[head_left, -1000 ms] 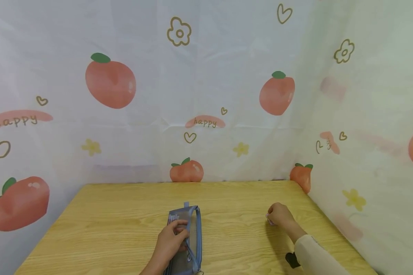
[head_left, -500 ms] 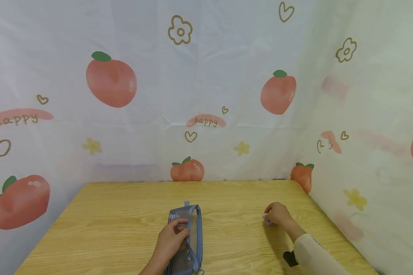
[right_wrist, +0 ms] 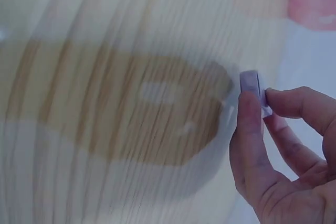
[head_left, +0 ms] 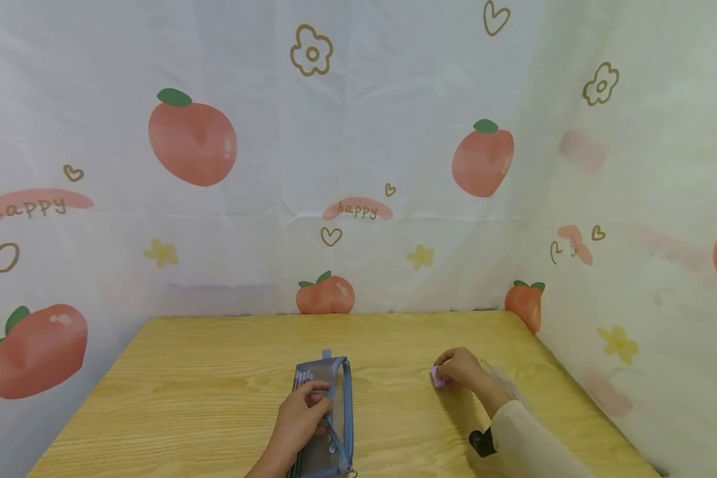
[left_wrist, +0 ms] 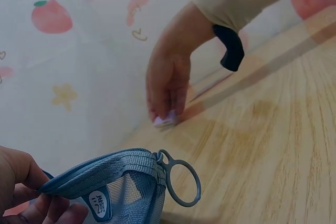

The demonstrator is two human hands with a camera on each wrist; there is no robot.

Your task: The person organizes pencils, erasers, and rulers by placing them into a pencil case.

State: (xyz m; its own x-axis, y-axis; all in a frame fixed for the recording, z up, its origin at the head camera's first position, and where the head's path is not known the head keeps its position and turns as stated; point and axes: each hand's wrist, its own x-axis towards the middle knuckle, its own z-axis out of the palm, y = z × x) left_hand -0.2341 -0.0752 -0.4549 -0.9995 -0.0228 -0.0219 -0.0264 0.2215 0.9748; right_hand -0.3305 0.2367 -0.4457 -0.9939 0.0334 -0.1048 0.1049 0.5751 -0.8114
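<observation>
A blue mesh pencil case (head_left: 319, 458) with its zip open lies at the middle front of the table in the head view. My left hand (head_left: 301, 418) pinches the edge of its opening; the left wrist view shows thumb and fingers on the blue trim, a white label and a ring (left_wrist: 182, 183) at the corner. Further right, my right hand (head_left: 469, 372) grips a small lilac block (head_left: 437, 378) between thumb and fingers, low over the table. In the right wrist view the lilac block (right_wrist: 251, 81) sticks out past the fingertips.
The wooden table (head_left: 203, 385) meets a white fruit-print curtain (head_left: 245, 219) at its back and right. A faint, see-through thing (head_left: 504, 382) lies just behind the right wrist. A black curved piece (head_left: 482, 442) sits at the right sleeve.
My right hand has moved left toward the pencil case with the lilac block, which shows more now. The see-through thing has come into view behind it. The left hand stays on the case.
</observation>
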